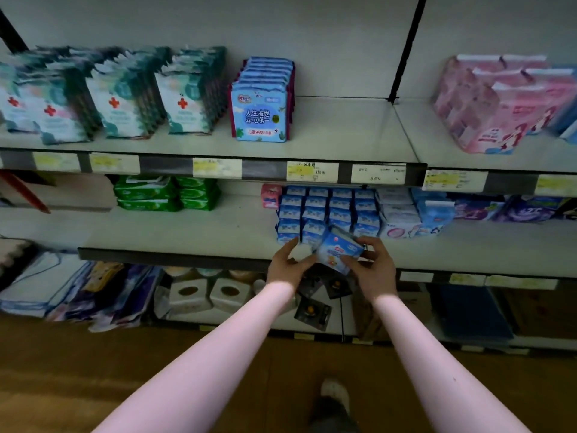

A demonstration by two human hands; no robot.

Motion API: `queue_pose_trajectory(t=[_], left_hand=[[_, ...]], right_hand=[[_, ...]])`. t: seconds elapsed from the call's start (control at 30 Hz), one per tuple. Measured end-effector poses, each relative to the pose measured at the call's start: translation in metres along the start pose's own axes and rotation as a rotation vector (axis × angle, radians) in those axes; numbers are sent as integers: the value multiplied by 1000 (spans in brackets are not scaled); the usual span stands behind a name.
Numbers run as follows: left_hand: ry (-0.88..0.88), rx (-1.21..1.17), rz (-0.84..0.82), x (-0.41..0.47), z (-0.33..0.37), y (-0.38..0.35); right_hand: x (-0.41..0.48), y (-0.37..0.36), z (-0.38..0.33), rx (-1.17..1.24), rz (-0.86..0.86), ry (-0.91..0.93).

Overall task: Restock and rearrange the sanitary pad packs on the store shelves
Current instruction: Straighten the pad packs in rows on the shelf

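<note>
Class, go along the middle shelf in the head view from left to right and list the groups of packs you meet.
green packs → pink pack → small blue packs → white packs → light blue packs → purple packs

Green packs (165,193) are stacked in two piles at mid height, left of centre. White tissue boxes (212,295) are set side by side at the lowest level, with small black packs (313,312) just beside them. Yellow-and-white price labels (312,171) are fixed along the front rails, and a brown floor (62,370) is seen below
</note>
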State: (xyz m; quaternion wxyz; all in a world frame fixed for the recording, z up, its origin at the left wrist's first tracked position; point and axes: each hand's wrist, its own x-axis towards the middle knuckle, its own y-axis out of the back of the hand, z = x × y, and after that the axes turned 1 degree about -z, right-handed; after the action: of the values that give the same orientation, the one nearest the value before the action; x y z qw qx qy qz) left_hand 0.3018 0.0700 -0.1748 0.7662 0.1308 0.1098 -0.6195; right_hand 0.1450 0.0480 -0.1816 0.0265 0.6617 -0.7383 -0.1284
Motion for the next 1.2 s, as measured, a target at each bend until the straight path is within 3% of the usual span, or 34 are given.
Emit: queue_pose_trajectory(t=[0.17, 0.4, 0.67, 0.97, 1.2], left_hand=[[43, 84, 38, 73, -33, -1], [28, 119, 126, 177, -96, -31], [55, 109, 115, 203, -120, -36], [100, 160, 83, 159, -62, -41], [-9, 119, -20, 87, 2, -39]], right_hand=[[72, 2, 49, -157, 166, 64], [169, -23, 140, -320, 165, 121], [211, -50, 190, -260, 129, 169], [165, -20, 138, -163, 62, -47], [83, 6, 52, -39, 138, -37]])
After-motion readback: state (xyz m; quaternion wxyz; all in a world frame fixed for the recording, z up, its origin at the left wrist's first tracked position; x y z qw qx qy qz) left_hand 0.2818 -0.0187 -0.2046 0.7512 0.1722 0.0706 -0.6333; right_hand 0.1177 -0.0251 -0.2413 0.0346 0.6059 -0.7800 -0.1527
